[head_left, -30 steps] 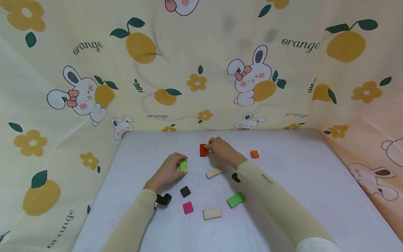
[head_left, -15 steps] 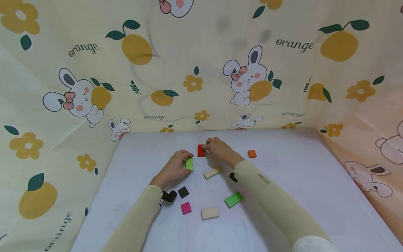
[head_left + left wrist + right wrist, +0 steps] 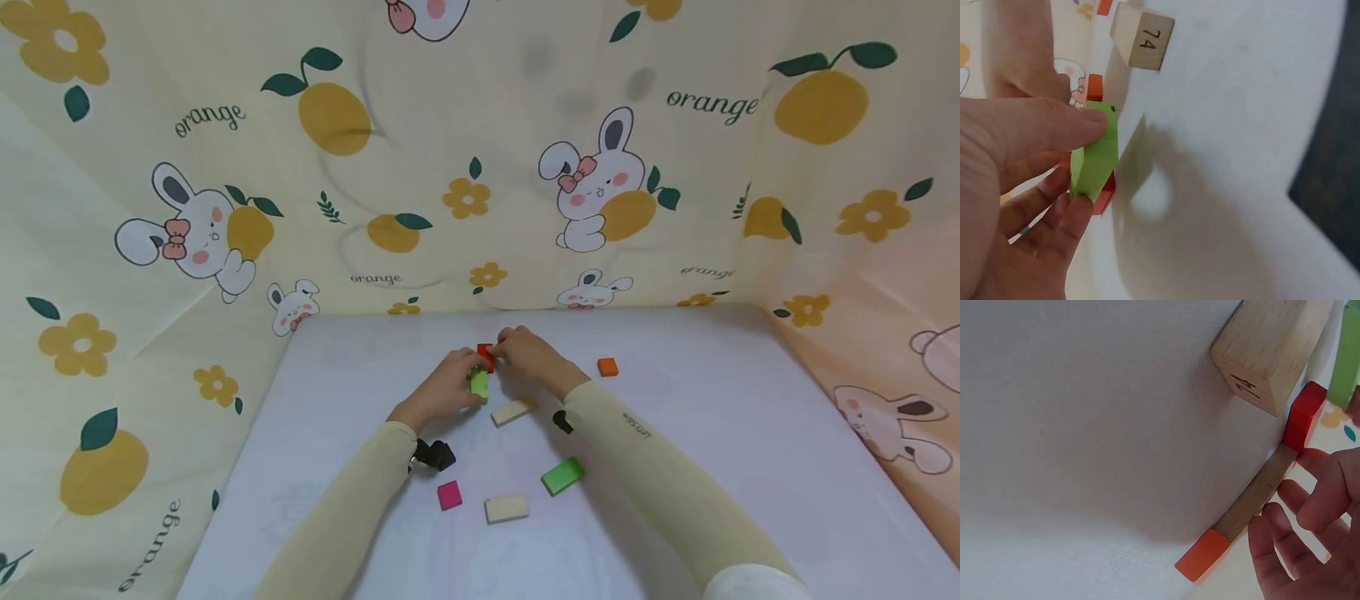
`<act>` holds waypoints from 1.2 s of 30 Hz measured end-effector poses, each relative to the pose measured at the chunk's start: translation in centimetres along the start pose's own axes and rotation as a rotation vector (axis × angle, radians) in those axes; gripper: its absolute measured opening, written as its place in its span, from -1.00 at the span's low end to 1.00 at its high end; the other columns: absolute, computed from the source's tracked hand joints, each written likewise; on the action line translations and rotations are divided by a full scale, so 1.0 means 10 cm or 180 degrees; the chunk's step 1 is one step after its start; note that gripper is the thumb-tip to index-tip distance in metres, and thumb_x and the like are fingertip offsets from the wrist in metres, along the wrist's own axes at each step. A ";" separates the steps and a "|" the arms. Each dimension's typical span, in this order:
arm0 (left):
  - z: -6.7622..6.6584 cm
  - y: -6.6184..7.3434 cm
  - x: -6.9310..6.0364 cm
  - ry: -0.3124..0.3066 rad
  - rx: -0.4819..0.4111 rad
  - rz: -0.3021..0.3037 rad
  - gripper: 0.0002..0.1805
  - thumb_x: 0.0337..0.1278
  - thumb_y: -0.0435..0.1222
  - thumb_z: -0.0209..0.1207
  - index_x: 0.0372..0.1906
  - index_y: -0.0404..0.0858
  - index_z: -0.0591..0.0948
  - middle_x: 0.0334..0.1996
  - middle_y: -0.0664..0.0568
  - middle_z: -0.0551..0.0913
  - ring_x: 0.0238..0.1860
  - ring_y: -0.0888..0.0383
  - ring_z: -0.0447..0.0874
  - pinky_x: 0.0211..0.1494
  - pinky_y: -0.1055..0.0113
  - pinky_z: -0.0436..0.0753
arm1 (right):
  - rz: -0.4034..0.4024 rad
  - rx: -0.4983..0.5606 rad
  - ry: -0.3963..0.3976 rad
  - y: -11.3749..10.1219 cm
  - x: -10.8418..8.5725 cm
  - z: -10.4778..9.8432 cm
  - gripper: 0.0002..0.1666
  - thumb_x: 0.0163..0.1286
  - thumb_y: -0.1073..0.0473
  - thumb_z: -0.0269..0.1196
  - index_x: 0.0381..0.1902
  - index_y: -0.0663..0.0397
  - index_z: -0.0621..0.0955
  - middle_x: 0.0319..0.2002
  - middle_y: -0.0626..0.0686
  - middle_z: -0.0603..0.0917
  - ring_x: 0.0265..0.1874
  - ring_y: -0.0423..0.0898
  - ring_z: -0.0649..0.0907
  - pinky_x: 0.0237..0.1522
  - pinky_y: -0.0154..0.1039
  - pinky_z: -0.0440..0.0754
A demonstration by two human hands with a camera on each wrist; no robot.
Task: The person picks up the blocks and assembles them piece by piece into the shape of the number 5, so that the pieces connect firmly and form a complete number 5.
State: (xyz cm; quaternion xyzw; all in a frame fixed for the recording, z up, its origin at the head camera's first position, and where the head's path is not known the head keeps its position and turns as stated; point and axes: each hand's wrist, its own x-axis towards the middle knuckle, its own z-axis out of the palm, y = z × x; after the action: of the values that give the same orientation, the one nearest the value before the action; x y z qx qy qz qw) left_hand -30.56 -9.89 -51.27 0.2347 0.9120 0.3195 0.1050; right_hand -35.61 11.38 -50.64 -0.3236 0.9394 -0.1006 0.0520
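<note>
My left hand [image 3: 442, 387] pinches a light green block [image 3: 479, 386] between thumb and fingers. In the left wrist view that green block [image 3: 1100, 140] is held upright above the table, with red behind its lower end. A red block [image 3: 485, 353] lies just beyond it. My right hand [image 3: 529, 358] has its fingertips at the red block's right side. In the right wrist view its fingers are loosely bent. They lie along a row of the red block [image 3: 1307, 415], a wooden block [image 3: 1257, 487] and an orange block [image 3: 1202, 555]. My hand hides that wooden block in the head view.
A plain wooden block [image 3: 512, 412], marked 74, lies between my arms. Nearer me are a green block [image 3: 562, 476], another wooden block [image 3: 506, 508] and a pink block [image 3: 449, 495]. A black block [image 3: 447, 456] is beside my left wrist. Patterned cloth walls [image 3: 465, 250] enclose the table.
My left hand has carried the light green block to the right and away from me, up to the red block. The right hand stays in place by the red block.
</note>
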 end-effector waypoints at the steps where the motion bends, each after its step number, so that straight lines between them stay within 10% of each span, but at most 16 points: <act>1: 0.00 0.01 0.02 -0.0012 0.0029 0.0026 -0.44 0.20 -0.37 0.54 0.30 -0.26 0.66 0.27 -0.05 0.58 0.32 -0.05 0.43 0.44 0.05 0.52 | -0.0006 0.0009 0.0014 0.00 0.00 -0.01 -0.53 0.54 0.36 0.30 0.33 -0.01 0.75 0.17 0.14 0.66 0.09 0.12 0.57 0.22 -0.04 0.62; 36: 0.11 0.04 0.13 -0.0101 0.0396 0.0013 -0.39 0.24 -0.30 0.53 0.37 -0.24 0.63 0.38 -0.07 0.51 0.37 -0.05 0.38 0.45 0.08 0.51 | 0.0117 0.0225 -0.0071 -0.06 -0.02 -0.07 -0.55 0.54 0.34 0.30 0.32 0.02 0.75 0.19 0.13 0.65 0.13 0.12 0.55 0.27 -0.03 0.60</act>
State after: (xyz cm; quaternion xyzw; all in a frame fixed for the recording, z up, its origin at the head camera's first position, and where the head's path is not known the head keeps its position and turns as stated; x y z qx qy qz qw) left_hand -31.17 -8.40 -51.92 0.2476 0.9278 0.2587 0.1041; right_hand -35.26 11.15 -49.81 -0.3054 0.9404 -0.1291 0.0757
